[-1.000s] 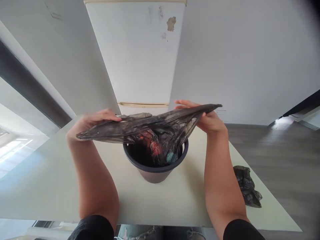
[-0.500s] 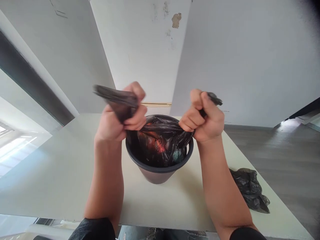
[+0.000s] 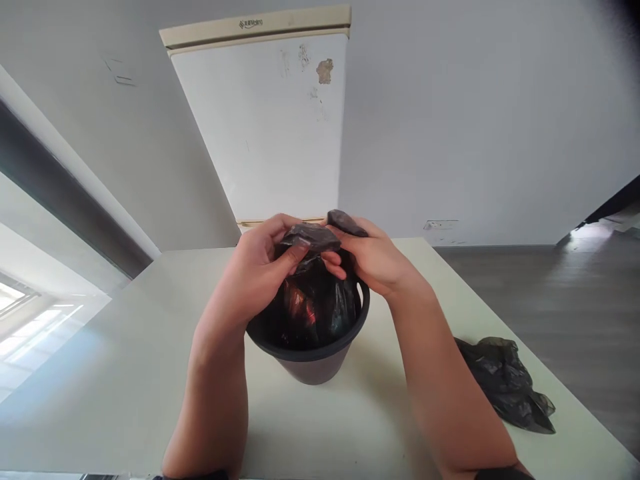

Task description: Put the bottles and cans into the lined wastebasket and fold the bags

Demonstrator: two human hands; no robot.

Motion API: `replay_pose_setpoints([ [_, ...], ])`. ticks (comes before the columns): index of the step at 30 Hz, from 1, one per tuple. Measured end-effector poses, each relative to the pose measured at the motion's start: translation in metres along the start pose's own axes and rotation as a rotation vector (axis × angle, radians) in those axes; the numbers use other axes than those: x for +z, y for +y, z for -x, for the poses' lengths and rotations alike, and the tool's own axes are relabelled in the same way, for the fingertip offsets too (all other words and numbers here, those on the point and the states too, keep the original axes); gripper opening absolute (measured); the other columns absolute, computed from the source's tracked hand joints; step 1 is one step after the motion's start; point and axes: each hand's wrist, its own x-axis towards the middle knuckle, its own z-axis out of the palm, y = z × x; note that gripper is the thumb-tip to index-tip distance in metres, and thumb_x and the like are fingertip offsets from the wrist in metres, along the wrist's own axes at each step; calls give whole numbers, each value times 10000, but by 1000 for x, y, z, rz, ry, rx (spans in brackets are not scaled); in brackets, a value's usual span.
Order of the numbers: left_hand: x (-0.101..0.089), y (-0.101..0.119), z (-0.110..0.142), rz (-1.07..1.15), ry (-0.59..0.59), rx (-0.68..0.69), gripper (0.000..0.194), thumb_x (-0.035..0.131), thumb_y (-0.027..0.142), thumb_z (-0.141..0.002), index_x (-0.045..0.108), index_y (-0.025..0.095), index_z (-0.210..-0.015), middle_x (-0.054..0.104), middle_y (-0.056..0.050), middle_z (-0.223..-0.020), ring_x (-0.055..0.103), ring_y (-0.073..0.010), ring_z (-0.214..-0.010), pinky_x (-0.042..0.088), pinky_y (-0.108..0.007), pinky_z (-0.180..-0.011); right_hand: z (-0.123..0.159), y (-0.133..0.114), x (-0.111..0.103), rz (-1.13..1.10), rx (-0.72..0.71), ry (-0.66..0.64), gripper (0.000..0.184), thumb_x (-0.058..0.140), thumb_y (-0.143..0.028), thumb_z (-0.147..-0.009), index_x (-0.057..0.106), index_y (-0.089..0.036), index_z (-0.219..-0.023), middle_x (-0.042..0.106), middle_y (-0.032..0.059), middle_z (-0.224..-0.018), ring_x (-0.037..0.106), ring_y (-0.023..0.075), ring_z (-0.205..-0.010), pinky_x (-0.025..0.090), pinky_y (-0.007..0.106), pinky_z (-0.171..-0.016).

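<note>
A dark trash can (image 3: 315,370) stands on the white table, lined with a thin black garbage bag (image 3: 325,313). Reddish and greenish contents show through the plastic. Over the rim, my left hand (image 3: 263,267) is closed on one gathered end of the bag, thumb on top. Close beside it, my right hand (image 3: 375,257) pinches another gathered end, which pokes up between the fingers. The two ends come together above the opening. Some right-hand fingertips show under the plastic; the rest are hidden.
On the right side of the white table (image 3: 125,373) lies another crumpled black bag (image 3: 510,383). Behind the table stands a white refrigerator (image 3: 270,127) against a grey wall (image 3: 450,120). Wooden floor (image 3: 500,287) shows beyond the right edge, with a bright window (image 3: 30,307) at left.
My hands have come together over the can from wide apart, bringing the two bag ends close to each other. The view has tilted up, showing the refrigerator's top.
</note>
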Motion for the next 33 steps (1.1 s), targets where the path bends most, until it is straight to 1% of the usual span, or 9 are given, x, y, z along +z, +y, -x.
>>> replay_pose_setpoints([
  [3, 1, 2, 2, -62, -72, 49, 128, 772, 189, -857, 845, 249, -943, 769, -78, -1145, 749, -237, -954, 636, -326, -756, 3, -2, 0, 92, 82, -17, 277, 783, -420, -909, 615, -217, -826, 437, -43, -662, 359, 107, -558, 255, 275, -511],
  [7, 3, 5, 5, -129, -69, 79, 218, 731, 129, -821, 873, 268, -912, 733, -72, -1340, 768, -252, -1007, 660, -326, -749, 7, -7, 4, 328, 68, -145, 137, 634, -218, -905, 616, -211, -769, 518, -14, -716, 422, 127, -644, 287, 276, -551],
  [11, 3, 8, 5, -153, 72, 93, 284, 685, 64, -796, 867, 266, -879, 801, -43, -1072, 764, -247, -981, 652, -334, -807, 9, -10, 7, 391, 87, -197, 159, 651, -195, -874, 573, -208, -735, 493, -27, -675, 396, 125, -625, 295, 280, -554],
  [14, 2, 8, 5, -179, 178, 58, 278, 682, 74, -809, 862, 256, -916, 806, -26, -972, 762, -240, -933, 638, -330, -790, 10, -15, 2, 326, 92, -183, 122, 728, -281, -915, 631, -216, -880, 526, -26, -705, 450, 138, -642, 343, 283, -568],
  [19, 3, 4, 3, -142, 156, -1, 221, 685, 172, -887, 861, 240, -1004, 824, -45, -1028, 778, -265, -1004, 658, -350, -831, 12, -21, -14, 267, 47, -221, 214, 651, -367, -1027, 690, -187, -918, 679, 45, -861, 545, 154, -736, 426, 300, -691],
  [23, 1, 2, 3, -66, 175, 14, 227, 719, 164, -867, 866, 253, -1016, 818, -54, -1185, 763, -291, -1143, 659, -392, -962, 6, -10, -16, 157, 18, 1, 213, 705, -396, -1001, 666, -186, -996, 653, 9, -779, 461, 125, -651, 374, 290, -654],
  [26, -3, 5, 3, -4, 1, -19, 136, 778, 211, -861, 870, 249, -954, 828, -60, -1112, 774, -302, -1104, 666, -403, -939, 3, -2, -9, 106, 14, 126, 295, 761, -439, -965, 607, -222, -1092, 644, -27, -758, 459, 120, -627, 373, 279, -641],
  [29, -4, 9, 5, 63, -159, -68, 81, 789, 226, -864, 864, 235, -893, 824, -62, -949, 795, -277, -892, 666, -369, -767, 4, -3, 1, 137, 53, -75, 292, 789, -430, -938, 616, -242, -1080, 661, -13, -805, 542, 153, -664, 417, 292, -625],
  [33, -1, 13, 7, 45, -143, -98, 168, 698, 159, -877, 837, 236, -821, 758, -19, -711, 733, -206, -647, 596, -314, -614, 11, -12, 12, 234, 43, -253, 155, 741, -281, -943, 611, -250, -1020, 712, 24, -916, 639, 197, -776, 490, 329, -675],
])
